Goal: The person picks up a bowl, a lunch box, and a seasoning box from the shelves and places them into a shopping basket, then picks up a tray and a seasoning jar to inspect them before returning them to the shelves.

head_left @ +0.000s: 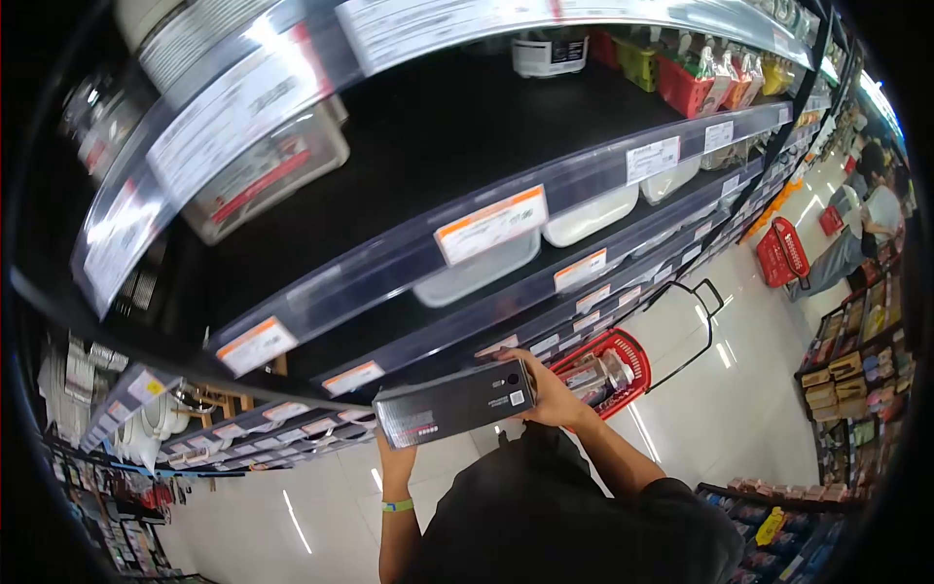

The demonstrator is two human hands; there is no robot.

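Note:
A long black box [457,404] with small print and a white square code near one end is held level in front of my body. My left hand [394,456] grips its left end from below, most of the fingers hidden behind the box. Around the right end, my right hand [548,391] is closed, its fingers reaching over the top edge. A green band [397,506] circles my left wrist. Just right of my right hand, a red shopping basket [623,362] with a long black handle stands on the floor, with packaged goods inside.
Store shelves with price labels [492,224] rise close in front, holding white containers [592,216] and small coloured baskets [686,86]. At the right, a person [866,219] is near another red basket [781,253]. Stocked racks [861,380] line the right side of the aisle.

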